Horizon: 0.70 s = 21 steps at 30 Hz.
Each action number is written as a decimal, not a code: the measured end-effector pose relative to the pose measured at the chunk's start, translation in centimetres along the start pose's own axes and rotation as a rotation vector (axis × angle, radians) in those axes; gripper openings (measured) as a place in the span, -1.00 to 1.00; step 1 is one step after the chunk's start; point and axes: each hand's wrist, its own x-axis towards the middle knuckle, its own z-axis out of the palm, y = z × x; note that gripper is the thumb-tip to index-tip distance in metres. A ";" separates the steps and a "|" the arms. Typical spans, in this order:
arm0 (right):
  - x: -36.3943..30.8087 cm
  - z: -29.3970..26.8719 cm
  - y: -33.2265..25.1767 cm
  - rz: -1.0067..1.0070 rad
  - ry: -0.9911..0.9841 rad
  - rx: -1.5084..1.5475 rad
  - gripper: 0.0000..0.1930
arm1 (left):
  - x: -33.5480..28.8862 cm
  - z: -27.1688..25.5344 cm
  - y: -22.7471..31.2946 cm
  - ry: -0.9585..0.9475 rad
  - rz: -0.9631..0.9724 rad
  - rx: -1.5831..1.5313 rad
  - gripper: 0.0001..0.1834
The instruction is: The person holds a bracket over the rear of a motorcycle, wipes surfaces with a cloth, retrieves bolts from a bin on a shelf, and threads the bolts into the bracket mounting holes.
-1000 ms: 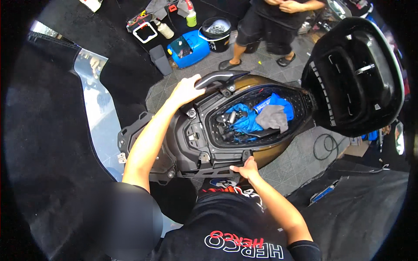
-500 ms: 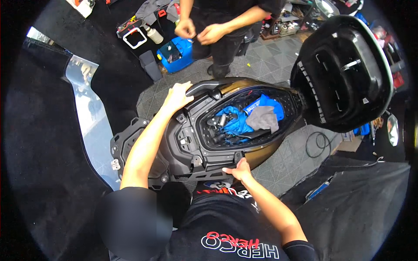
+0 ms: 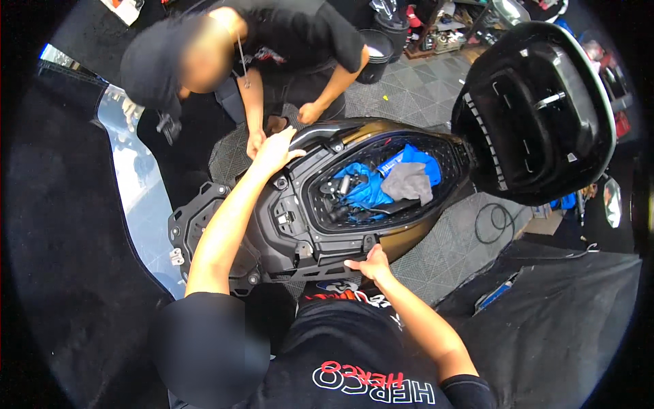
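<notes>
A scooter's rear body lies across the middle, its underseat storage bin (image 3: 315, 219) uncovered. My left hand (image 3: 274, 151) is closed over the rear end of the far grab rail (image 3: 319, 133), thumb pointing inward. At the near side, my right hand (image 3: 371, 263) grips the black side rail (image 3: 306, 270); its thumb lies along the rail and the other fingers are partly hidden. Inside the bin are a blue bag (image 3: 366, 191) and a grey cloth (image 3: 407, 183). Beyond my left hand, a co-worker's hand (image 3: 255, 144) is close to the scooter's far side.
The seat (image 3: 538, 129) stands raised at the right, underside showing. A black rear rack (image 3: 194, 228) juts out left. The co-worker (image 3: 293, 31) bends over the far side, another hand (image 3: 310, 112) near the rail. A black bucket (image 3: 377, 54) stands behind; a cable (image 3: 496, 223) lies coiled on the floor.
The co-worker has gone from standing to bending low at the far left, hands down beside the scooter. My hands keep their places on the two rails.
</notes>
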 end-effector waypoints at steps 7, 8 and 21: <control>0.0 0.1 -0.5 0.000 -0.020 -0.029 -0.14 | -0.6 -0.8 -0.6 0.006 0.020 -0.024 -0.27; -0.8 -1.1 -1.7 0.055 -0.082 0.000 -0.10 | -0.6 -1.1 0.1 -0.003 0.020 -0.057 -0.28; -0.5 -0.5 -0.6 0.035 -0.071 0.011 -0.02 | 0.0 -1.9 9.0 0.338 0.230 -0.046 -0.79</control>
